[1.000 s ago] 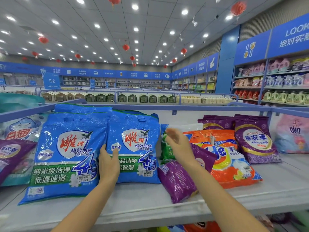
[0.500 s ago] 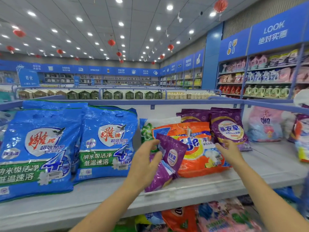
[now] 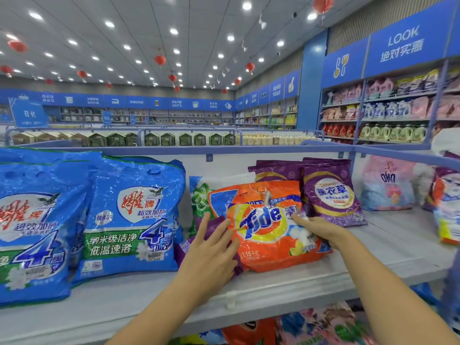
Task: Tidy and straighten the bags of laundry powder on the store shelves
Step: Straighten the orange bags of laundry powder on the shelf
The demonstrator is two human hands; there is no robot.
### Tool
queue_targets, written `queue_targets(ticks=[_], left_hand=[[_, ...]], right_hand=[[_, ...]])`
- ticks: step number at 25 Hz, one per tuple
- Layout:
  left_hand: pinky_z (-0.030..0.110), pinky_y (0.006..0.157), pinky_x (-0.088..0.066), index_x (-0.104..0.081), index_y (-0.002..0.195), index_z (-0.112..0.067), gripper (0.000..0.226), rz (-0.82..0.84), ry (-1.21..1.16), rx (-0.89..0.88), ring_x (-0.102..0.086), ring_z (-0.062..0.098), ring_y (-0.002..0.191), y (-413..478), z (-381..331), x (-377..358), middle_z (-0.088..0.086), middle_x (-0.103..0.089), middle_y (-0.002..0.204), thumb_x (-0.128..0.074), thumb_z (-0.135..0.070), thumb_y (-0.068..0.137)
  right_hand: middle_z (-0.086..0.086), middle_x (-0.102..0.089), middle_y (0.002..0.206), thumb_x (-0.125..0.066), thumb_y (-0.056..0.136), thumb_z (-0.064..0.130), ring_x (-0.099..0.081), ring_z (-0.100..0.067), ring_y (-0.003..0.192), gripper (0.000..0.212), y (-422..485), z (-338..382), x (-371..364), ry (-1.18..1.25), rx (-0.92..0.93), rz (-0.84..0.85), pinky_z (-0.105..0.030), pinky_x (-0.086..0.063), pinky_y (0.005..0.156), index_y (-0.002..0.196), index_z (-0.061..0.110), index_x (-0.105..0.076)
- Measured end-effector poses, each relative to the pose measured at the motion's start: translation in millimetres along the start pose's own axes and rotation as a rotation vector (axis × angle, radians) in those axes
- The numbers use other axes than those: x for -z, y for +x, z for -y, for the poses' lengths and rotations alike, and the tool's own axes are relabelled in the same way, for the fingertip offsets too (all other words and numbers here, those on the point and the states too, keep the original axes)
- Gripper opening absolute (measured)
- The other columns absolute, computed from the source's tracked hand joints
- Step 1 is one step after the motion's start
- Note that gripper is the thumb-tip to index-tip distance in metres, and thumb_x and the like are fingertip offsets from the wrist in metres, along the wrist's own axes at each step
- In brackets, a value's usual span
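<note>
- Now down on the shelf (image 3: 373, 255) with the small purple bag (image 3: 216, 225): held up off the board half a second back, pressed flat at this moment, between the blue bags (image 3: 132, 220) and the orange bag (image 3: 268, 247).
- Pinned there by the left hand (image 3: 211, 247), with fingers straight and spread apart, pressing rather than gripping, and hiding most of the little bag beneath the palm.
- Over to the right hand (image 3: 321, 231): gone from the foot of the tall purple bags (image 3: 331, 192), resting now on the right face of the orange bag, with fingers stretched out and close together, curled round nothing. Looks like steadying or pushing, not clamping.
- Leans back, that orange bag, against a second orange one and a green and white bag (image 3: 199, 195), with its near left edge touching the small purple bag. Hard to tell the upper from the lower at that overlap.
- No contact from either hand with the blue bags at the left.
- Meaning for the tidy-up: little bag parked, yet lying down among upright neighbours and apart from the tall purple ones, so hardly in a final place.
- Probably squaring up the orange bag next, then finding the small one a proper slot; only a judgement from here.
</note>
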State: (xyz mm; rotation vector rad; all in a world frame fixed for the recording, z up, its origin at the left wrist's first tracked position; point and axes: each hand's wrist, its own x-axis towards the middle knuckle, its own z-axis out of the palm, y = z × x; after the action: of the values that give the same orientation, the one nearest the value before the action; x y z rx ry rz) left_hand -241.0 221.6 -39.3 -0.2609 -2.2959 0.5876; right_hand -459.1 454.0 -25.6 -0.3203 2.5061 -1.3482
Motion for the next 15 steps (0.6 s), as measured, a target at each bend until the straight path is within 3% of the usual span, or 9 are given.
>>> queue_targets(ticks=[2, 3, 4, 6, 9, 13, 15], left_hand=[[0.056, 0.105, -0.023, -0.070, 0.095, -0.016, 0.039, -0.023, 0.028, 0.011, -0.059, 0.024, 0.113, -8, 6, 1, 0.003, -0.069, 0.101, -0.056, -0.044, 0.072], [0.054, 0.105, -0.025, -0.070, 0.093, -0.015, 0.038, -0.036, 0.031, 0.010, -0.060, 0.023, 0.111, -11, 7, -1, 0.003, -0.069, 0.099, -0.055, -0.044, 0.072], [0.051, 0.105, -0.027, -0.070, 0.092, -0.015, 0.038, -0.048, 0.027, 0.010, -0.059, 0.023, 0.110, -12, 7, -2, 0.003, -0.069, 0.099, -0.054, -0.043, 0.073], [0.044, 0.104, -0.029, -0.069, 0.095, -0.014, 0.038, -0.081, -0.001, 0.018, -0.052, 0.024, 0.111, -14, 6, -7, 0.003, -0.069, 0.101, -0.049, -0.040, 0.077], [0.040, 0.097, -0.031, -0.069, 0.099, -0.014, 0.040, -0.129, -0.035, 0.039, -0.044, 0.023, 0.112, -17, 6, -13, 0.003, -0.069, 0.103, -0.045, -0.038, 0.079], [0.036, 0.095, -0.033, -0.066, 0.107, -0.021, 0.039, -0.146, -0.198, 0.103, -0.047, 0.017, 0.109, -14, 5, -5, -0.005, -0.068, 0.105, -0.044, -0.041, 0.082], [0.028, 0.098, -0.030, -0.064, 0.113, -0.026, 0.038, -0.159, -0.416, 0.164, -0.047, 0.009, 0.109, -9, 5, 5, -0.012, -0.065, 0.109, -0.044, -0.043, 0.086]], right_hand=[[-0.007, -0.065, 0.108, -0.069, 0.062, 0.070, -0.062, -0.023, 0.096, 0.077, 10, -4, 1, -0.017, -0.006, -0.005, -0.040, -0.049, 0.089, 0.108, 0.009, -0.061], [-0.008, -0.065, 0.093, -0.071, 0.067, 0.063, -0.062, -0.021, 0.083, 0.062, 8, -1, -2, 0.007, 0.025, -0.020, -0.036, -0.050, 0.078, 0.092, 0.007, -0.061], [-0.007, -0.060, 0.078, -0.071, 0.074, 0.052, -0.056, -0.019, 0.069, 0.048, 4, 2, -5, 0.032, 0.075, -0.053, -0.032, -0.044, 0.066, 0.074, 0.007, -0.056], [-0.009, -0.047, 0.060, -0.069, 0.083, 0.032, -0.044, -0.018, 0.055, 0.041, -8, 7, -12, 0.118, 0.192, -0.171, -0.030, -0.032, 0.056, 0.059, 0.009, -0.045], [-0.022, -0.056, 0.062, -0.069, 0.083, 0.020, -0.050, -0.023, 0.060, 0.036, -24, 7, -16, 0.256, 0.360, -0.355, -0.034, -0.037, 0.059, 0.064, -0.008, -0.054], [-0.013, -0.048, 0.053, -0.072, 0.079, 0.021, -0.042, -0.019, 0.053, 0.037, -57, 19, -10, 0.296, 0.486, -0.534, -0.035, -0.034, 0.056, 0.057, 0.001, -0.050], [-0.021, -0.052, 0.054, -0.074, 0.077, 0.028, -0.046, -0.020, 0.054, 0.038, -74, 32, -5, 0.302, 0.596, -0.597, -0.038, -0.040, 0.054, 0.061, 0.000, -0.055]])
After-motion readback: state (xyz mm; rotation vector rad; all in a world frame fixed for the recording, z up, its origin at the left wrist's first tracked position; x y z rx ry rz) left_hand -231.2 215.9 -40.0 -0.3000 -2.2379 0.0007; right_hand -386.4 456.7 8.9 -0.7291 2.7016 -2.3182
